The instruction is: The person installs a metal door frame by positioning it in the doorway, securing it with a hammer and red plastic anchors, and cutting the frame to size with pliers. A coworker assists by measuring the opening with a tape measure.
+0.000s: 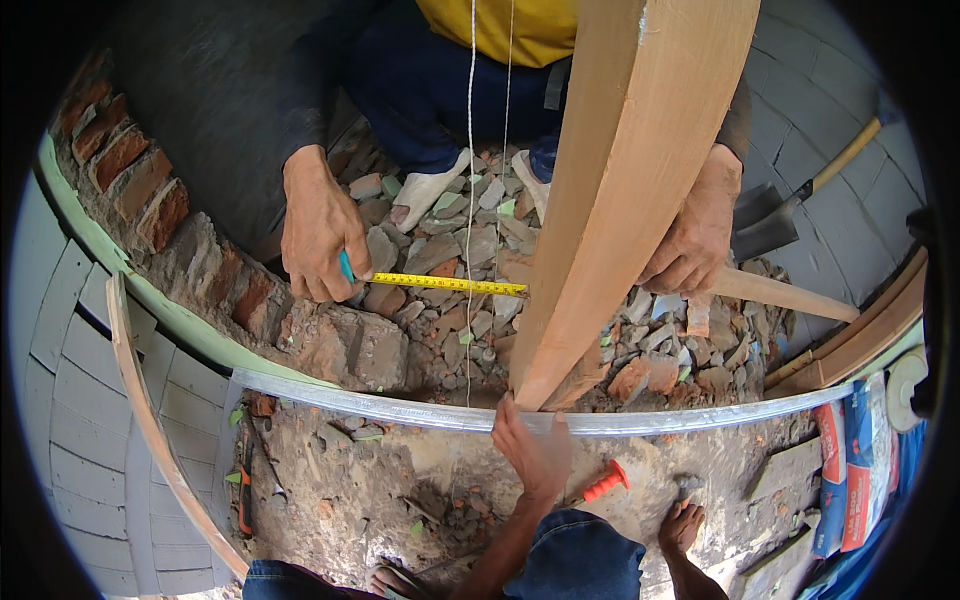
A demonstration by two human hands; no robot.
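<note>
My left hand (532,455) reaches up from the lower edge, its fingers closed around the foot of a tall wooden post (640,190), just over a long silvery metal bar (400,408). Low on the right, my right hand (682,528) is closed near the ground by a small grey lump (689,486); what it holds is hidden. Between my hands lies a tool with a red grip (605,482). Opposite, a co-worker's hand (325,235) stretches a yellow measuring tape (450,285) to the post. The co-worker's other hand (695,235) is at the post's far side.
Broken brick rubble (440,240) fills the space beyond the bar. A white string (469,200) hangs there. Left are a broken brick edge (130,180), a wooden strip (150,420) and an orange-and-black tool (245,480). Right are a shovel (775,222) and printed bags (855,470).
</note>
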